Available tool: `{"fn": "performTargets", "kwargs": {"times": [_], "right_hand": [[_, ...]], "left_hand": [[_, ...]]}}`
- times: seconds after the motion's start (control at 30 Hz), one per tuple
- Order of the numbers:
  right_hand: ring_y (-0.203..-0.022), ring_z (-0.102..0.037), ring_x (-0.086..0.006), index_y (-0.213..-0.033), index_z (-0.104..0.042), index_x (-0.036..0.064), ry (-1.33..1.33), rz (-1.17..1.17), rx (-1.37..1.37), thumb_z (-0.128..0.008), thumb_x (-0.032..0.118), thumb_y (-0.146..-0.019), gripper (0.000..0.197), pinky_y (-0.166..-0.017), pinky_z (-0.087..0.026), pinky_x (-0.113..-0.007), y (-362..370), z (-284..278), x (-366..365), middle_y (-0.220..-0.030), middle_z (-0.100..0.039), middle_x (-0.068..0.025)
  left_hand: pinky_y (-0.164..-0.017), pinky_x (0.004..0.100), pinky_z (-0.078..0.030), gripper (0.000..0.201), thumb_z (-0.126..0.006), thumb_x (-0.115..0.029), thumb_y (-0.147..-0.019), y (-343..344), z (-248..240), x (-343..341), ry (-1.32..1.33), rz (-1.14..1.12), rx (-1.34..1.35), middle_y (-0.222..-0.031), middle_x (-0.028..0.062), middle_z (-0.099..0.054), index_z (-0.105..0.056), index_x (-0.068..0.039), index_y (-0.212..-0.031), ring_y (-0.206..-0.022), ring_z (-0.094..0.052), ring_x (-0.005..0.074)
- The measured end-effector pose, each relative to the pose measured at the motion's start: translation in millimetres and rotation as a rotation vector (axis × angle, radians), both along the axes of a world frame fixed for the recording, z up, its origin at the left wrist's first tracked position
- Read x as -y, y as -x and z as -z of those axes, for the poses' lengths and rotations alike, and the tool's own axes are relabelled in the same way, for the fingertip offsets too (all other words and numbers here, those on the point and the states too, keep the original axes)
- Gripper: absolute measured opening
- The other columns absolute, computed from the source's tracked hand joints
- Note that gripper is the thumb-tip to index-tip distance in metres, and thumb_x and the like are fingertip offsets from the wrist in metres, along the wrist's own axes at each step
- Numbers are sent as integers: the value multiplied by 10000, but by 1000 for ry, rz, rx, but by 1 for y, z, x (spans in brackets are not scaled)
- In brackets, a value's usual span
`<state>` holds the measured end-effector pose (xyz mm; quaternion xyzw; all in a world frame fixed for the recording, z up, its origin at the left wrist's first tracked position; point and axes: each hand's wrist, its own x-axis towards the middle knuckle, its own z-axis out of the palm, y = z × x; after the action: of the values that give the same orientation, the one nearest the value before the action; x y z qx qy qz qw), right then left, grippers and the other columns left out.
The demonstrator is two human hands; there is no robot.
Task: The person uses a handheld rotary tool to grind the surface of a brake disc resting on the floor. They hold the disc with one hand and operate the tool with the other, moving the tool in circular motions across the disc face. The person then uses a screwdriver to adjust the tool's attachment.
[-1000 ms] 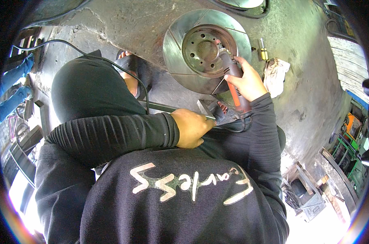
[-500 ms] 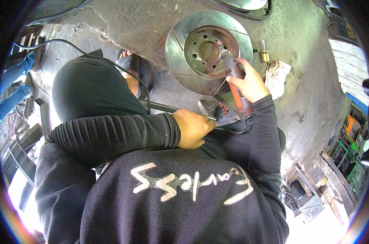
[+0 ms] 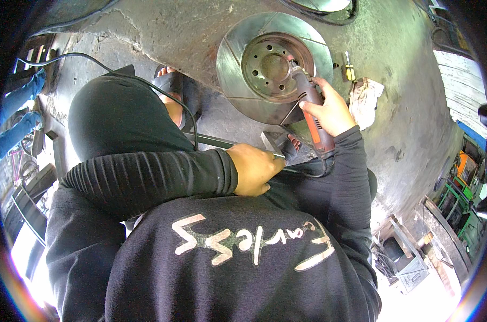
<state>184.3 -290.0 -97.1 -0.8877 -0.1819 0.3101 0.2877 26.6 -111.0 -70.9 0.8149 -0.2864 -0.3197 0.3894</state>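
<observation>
My right hand (image 3: pixel 332 111) wraps round a grey and red die grinder (image 3: pixel 314 123), its cord trailing from the lower end. The grinder's tip meets or hovers over the inner hub face of a slotted brake disc (image 3: pixel 234 70); whether it touches cannot be told. The disc lies flat on the floor, with several holes around its centre opening. My left hand (image 3: pixel 254 169) is low in front of my body, fingers curled beside a dark metal bar (image 3: pixel 215 141). A thin pale edge shows at its fingertips, but what it grips is hidden.
Right of the disc lie a yellow-and-black screwdriver (image 3: pixel 349 70) and a crumpled pale cloth (image 3: pixel 365 102). A black cable (image 3: pixel 114 70) loops over my knee from the left. Part of another disc (image 3: pixel 326 4) shows at the top. Someone's jeans-clad legs (image 3: pixel 20 137) are at far left.
The disc, screwdriver and cloth sit very slightly further left and up in the view. Both hands keep almost the same pose, and the grinder stays at the hub.
</observation>
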Motion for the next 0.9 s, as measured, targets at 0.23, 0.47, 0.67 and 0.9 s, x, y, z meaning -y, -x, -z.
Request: {"fn": "performTargets", "kwargs": {"times": [0.23,0.47,0.67,0.9], "right_hand": [[-1118,-563,-342,-1298,-426,-50,-23,11,-17,-724,231,-729,701,-957,-428,-371,-1,5,0,-1198,-556,-272],[-1101,-556,-236,-1319,-401,-58,9,-1,-30,-731,168,-764,685,-944,-427,-319,1,-1,2,-1241,-536,-223],[-1044,-584,-239,-1303,-418,-54,5,-9,-54,-728,160,-760,661,-913,-447,-329,-2,1,-5,-1180,-575,-216],[-1131,-534,-384,-1297,-439,-25,16,-58,-48,-722,254,-732,691,-970,-422,-401,0,3,-15,-1196,-537,-283]], "left_hand": [[-701,458,-532,709,-654,-249,-761,-7,-10,0,-82,52,-73,-931,158,-632,-346,-165,-1395,-840,-641,349],[-703,451,-532,655,-658,-256,-757,-2,-4,0,-45,36,-35,-919,161,-632,-406,-111,-1344,-830,-644,341],[-695,454,-533,635,-657,-257,-757,-4,-6,-1,-36,29,-24,-916,157,-634,-423,-101,-1326,-818,-646,341],[-739,448,-522,395,-652,-202,-750,-9,-17,-2,-79,24,-107,-960,185,-642,-560,0,-1077,-880,-647,341]]}}
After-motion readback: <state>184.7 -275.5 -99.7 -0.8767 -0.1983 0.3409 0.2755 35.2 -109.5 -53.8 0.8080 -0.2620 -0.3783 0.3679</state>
